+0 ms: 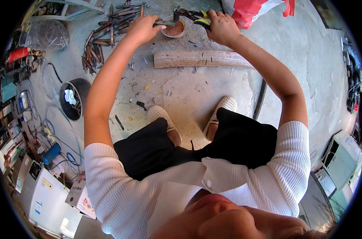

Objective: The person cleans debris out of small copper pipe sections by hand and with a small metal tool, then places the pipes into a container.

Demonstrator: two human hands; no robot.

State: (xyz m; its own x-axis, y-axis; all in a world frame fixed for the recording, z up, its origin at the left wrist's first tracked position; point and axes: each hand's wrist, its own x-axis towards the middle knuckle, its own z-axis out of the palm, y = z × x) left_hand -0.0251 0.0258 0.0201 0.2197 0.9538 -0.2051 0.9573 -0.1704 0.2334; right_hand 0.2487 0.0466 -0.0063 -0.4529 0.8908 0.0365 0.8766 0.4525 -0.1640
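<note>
My left hand [143, 29] is closed around a greenish-grey metal piece [165, 23]; whether it is a tool or a tube is unclear. In my right hand [224, 28] are pliers with yellow-and-black handles [202, 23]. Their jaws [184, 12] are on a short dark metal cylinder [176, 17], upright over a small round tub [178, 36]. Reddish-brown granules [173, 30] lie in the tub. The tip of the left-hand piece is close to the cylinder's lower end; contact cannot be made out.
Several spindle-shaped copper tubes [101, 44] lie beyond my left forearm. A wooden plank [196, 59] crosses the concrete floor before my feet. A red-and-white bag [243, 12] stands beyond my right hand. At left are a black bucket [84, 89], a clear plastic bag [48, 34] and hoses [73, 158].
</note>
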